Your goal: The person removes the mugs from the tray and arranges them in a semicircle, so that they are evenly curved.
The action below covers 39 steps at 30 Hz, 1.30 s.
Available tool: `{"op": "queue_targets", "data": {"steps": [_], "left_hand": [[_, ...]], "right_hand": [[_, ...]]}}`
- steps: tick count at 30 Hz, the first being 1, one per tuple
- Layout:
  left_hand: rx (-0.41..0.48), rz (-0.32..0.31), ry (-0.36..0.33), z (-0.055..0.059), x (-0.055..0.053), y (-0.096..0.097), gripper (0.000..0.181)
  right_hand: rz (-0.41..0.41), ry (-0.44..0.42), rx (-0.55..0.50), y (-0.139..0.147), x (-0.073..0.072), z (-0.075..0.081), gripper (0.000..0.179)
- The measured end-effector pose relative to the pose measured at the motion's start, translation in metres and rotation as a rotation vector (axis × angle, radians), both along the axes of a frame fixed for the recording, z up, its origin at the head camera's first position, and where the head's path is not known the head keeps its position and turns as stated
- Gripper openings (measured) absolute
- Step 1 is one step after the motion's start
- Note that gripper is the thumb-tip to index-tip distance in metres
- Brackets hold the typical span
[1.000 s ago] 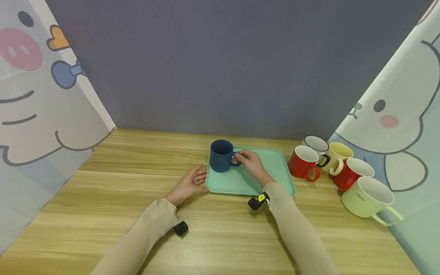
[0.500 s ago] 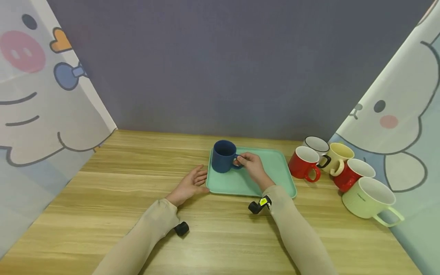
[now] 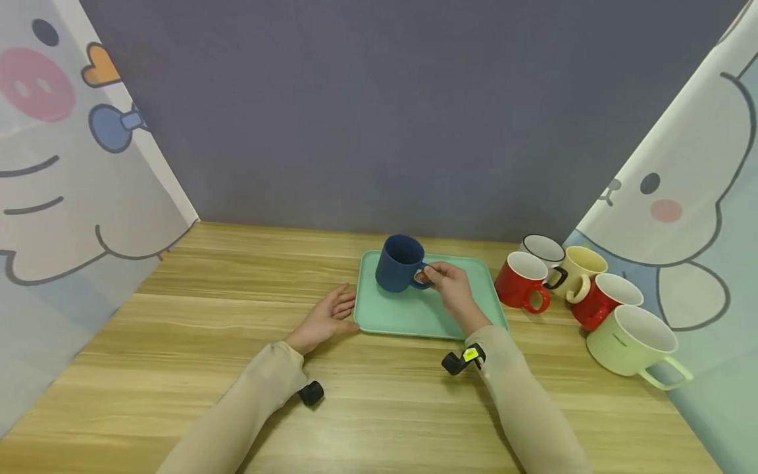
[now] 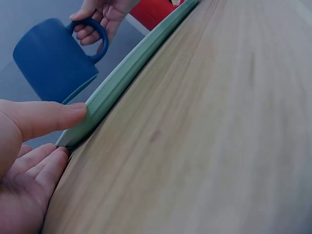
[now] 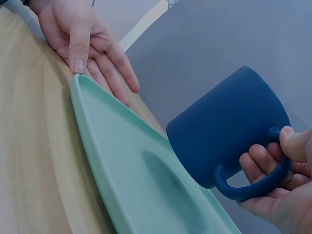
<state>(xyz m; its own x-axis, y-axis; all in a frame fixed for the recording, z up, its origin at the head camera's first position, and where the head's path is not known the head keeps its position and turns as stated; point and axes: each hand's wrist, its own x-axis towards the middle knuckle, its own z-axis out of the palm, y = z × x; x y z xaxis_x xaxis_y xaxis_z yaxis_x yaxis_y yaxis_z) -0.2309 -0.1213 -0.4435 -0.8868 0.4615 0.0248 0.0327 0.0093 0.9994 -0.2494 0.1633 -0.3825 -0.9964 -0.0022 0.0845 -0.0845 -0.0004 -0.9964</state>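
Observation:
A dark blue mug [image 3: 395, 268] hangs over the left part of a mint green tray [image 3: 393, 317], slightly tilted. My right hand [image 3: 454, 289] grips it by the handle, fingers through the loop and thumb on top, as the right wrist view shows at the handle [image 5: 253, 190]. In that view the mug's shadow falls on the tray below, with a gap between them. My left hand [image 3: 324, 319] rests at the tray's near left corner, fingers extended along the side. In the left wrist view its thumb [image 4: 58, 117] lies against the tray rim [image 4: 117, 80].
To the tray's right stand several mugs: a red one [image 3: 520, 283], a white one with a black rim [image 3: 543, 249], a cream one [image 3: 583, 263], another red one [image 3: 606, 299] and a large pale green one [image 3: 630, 342]. A grey wall [image 3: 355, 118] rises behind the wooden table [image 3: 237, 276].
The mug has risen off the tray and shifted right with my right hand, now tilting a little. My left hand stays at the tray's corner.

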Motion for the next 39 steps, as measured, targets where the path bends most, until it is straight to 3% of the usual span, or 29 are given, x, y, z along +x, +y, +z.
{"op": "queue_targets", "data": {"steps": [17, 29, 33, 39], "left_hand": [[0.008, -0.003, -0.004, 0.001, -0.002, 0.004, 0.098], [0.010, 0.005, -0.003, 0.000, -0.002, 0.006, 0.098], [0.010, -0.004, -0.006, 0.000, -0.001, 0.005, 0.098], [0.004, -0.002, -0.008, 0.000, -0.002, 0.005, 0.098]], "right_hand": [[-0.029, 0.007, 0.008, 0.042, 0.027, 0.009, 0.018], [-0.067, 0.049, 0.069, 0.079, 0.067, 0.013, 0.017], [-0.056, 0.077, 0.029, 0.094, 0.081, 0.014, 0.020], [0.027, 0.183, -0.052, 0.119, 0.099, 0.011, 0.030]]}}
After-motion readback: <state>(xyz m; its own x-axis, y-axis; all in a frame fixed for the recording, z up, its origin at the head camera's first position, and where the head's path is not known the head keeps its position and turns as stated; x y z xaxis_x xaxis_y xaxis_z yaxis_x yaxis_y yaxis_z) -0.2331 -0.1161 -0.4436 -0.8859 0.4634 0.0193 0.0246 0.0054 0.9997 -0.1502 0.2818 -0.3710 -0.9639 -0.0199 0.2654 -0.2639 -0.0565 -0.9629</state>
